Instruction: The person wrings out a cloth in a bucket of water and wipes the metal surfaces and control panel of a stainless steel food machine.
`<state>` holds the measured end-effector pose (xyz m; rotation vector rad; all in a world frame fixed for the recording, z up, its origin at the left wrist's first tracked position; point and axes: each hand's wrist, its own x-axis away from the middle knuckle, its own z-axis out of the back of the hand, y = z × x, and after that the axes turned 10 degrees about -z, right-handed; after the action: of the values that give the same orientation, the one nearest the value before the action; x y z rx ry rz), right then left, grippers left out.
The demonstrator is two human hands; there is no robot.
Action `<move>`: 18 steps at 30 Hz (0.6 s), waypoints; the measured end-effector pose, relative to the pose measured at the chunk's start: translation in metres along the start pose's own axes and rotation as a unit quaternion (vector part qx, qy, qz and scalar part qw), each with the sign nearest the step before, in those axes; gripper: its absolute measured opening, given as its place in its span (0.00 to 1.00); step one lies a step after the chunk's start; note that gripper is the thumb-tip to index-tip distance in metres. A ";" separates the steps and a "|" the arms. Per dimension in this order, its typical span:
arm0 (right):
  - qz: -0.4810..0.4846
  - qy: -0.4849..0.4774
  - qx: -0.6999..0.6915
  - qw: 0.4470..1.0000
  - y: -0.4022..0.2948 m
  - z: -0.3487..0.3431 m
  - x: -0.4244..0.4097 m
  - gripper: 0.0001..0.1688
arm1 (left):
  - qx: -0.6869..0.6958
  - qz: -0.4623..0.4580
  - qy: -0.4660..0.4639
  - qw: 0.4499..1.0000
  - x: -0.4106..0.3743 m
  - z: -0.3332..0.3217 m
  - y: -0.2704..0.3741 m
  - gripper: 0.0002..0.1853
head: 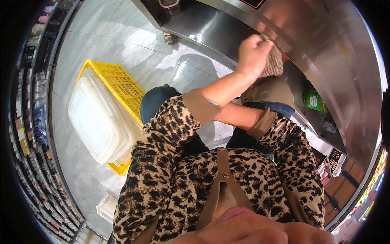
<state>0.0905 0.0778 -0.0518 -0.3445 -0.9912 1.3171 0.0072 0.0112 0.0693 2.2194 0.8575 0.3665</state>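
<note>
My left hand (254, 55) pinches a brown ribbed cloth (273, 62) at the upper right. The cloth hangs from the fingers above my right knee, in front of a stainless steel counter (332, 61). Whether it touches the metal I cannot tell. My right forearm crosses beneath my left one, and my right hand is hidden behind the left forearm and its brown cuff. The counter's open lower shelf (210, 26) runs behind my left hand.
A yellow plastic basket (117, 79) with lidded translucent tubs (94, 119) stands on the grey tile floor by my left knee. Stocked shelving (39, 106) lines the far left. A green-labelled bottle (313, 100) and a pink-rimmed clear container (173, 8) sit on the lower shelf.
</note>
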 end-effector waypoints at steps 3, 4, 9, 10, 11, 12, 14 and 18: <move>-0.024 0.018 0.028 0.999 -0.021 0.012 -0.008 0.19 | -0.006 -0.033 0.086 0.996 -0.017 0.025 0.019 0.06; -0.043 0.019 0.045 0.998 -0.030 0.022 -0.009 0.18 | 0.008 -0.052 0.107 0.993 -0.023 0.034 0.023 0.05; -0.134 -0.205 0.343 0.907 -0.076 0.051 -0.019 0.18 | -0.012 -0.174 0.216 0.961 -0.089 0.130 0.023 0.05; -0.135 -0.170 0.328 0.919 -0.072 0.050 -0.017 0.18 | -0.004 -0.178 0.232 0.956 -0.101 0.140 0.034 0.05; -0.134 -0.134 0.313 0.931 -0.066 0.047 -0.014 0.18 | 0.003 -0.183 0.249 0.951 -0.111 0.146 0.048 0.05; -0.130 -0.100 0.298 0.940 -0.062 0.045 -0.012 0.18 | 0.015 -0.175 0.258 0.950 -0.121 0.155 0.060 0.06; -0.123 -0.090 0.285 0.946 -0.057 0.043 -0.014 0.18 | 0.010 -0.157 0.286 0.945 -0.126 0.163 0.081 0.09; -0.152 -0.095 0.308 0.934 -0.061 0.049 -0.013 0.18 | -0.010 -0.185 0.295 0.937 -0.108 0.129 0.070 0.10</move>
<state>0.0933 0.0342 0.0137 0.4101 -0.7021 1.3140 0.0225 -0.1659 0.0279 1.8827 1.5470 0.8723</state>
